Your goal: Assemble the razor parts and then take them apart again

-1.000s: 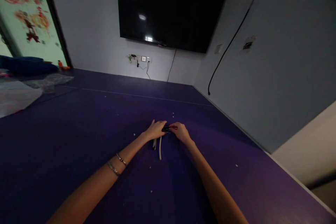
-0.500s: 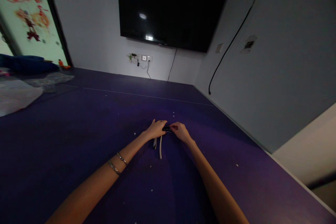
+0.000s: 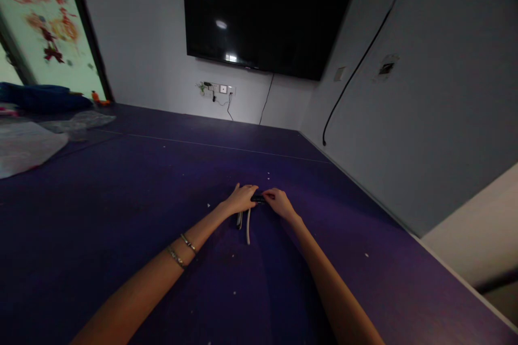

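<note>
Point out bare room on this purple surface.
Mostly bare, with white specks: right of the right forearm, toward the grey wall; left of the left forearm, toward the whitish plastic. Crowded: at left hand and right hand, with black object and pale strips; far left, by blue cloth.

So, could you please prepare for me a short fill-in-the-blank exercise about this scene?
1. The small object between the left hand and the right hand is ____ in colour.
2. The bracelets circle the person's ____ forearm.
3. The broad surface below the hands is ____ in colour.
4. The large dark television is mounted on the ____.

Missing words: black; left; purple; wall.
</note>
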